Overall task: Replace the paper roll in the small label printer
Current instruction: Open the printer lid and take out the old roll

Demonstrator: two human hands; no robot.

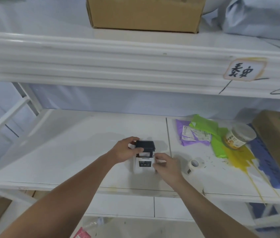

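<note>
We hold the label printer (143, 163): left hand (125, 151) fingers grip its raised black lid (145, 145), right hand (165, 164) fingers pinch its side; paper roll (194, 164) lies near, right of it.

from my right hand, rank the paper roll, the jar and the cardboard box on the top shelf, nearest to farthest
1. Paper roll, just right of the right hand.
2. Jar, farther right on the same shelf.
3. Cardboard box, up on the top shelf.

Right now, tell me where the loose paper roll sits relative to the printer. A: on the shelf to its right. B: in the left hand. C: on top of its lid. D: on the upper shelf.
A: the paper roll lies on the white shelf just right of the printer, apart from both hands.
</note>
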